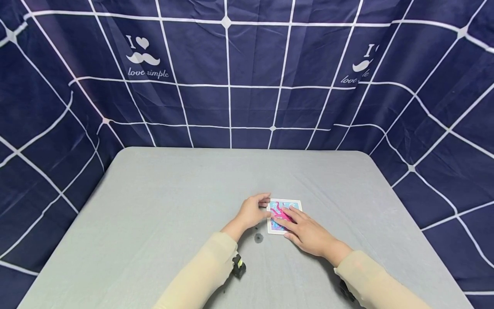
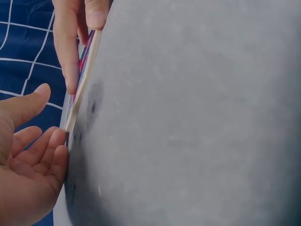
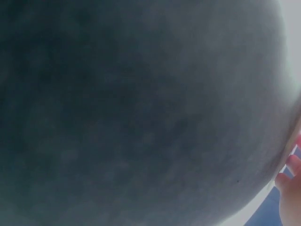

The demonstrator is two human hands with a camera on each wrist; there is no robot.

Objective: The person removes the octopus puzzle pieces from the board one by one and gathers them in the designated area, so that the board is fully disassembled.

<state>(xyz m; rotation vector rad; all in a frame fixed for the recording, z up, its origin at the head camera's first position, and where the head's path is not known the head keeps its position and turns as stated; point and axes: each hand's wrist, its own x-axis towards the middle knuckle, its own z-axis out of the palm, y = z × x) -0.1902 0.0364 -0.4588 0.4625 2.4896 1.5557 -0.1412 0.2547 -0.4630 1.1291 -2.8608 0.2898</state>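
A small square picture board (image 1: 276,209) with a white border and a pink figure on blue lies flat on the grey-covered table. My right hand (image 1: 310,234) rests on its face with fingers spread nearly straight, covering its lower right part. At the board's left edge is my left hand (image 1: 251,212), its fingers loosely bent. From the left wrist, the board's pale edge (image 2: 81,94) looks thin; my left fingertips meet its near corner while the thumb (image 2: 35,101) stands raised, apart from it. Only a few right-hand fingertips (image 3: 292,165) enter the right wrist view.
The table (image 1: 162,206) has a grey cloth with a dark spot (image 1: 258,238) just left of the board. A navy curtain (image 1: 247,77) with white grid lines surrounds the back and sides. A black wrist device (image 1: 239,266) hangs under the left sleeve.
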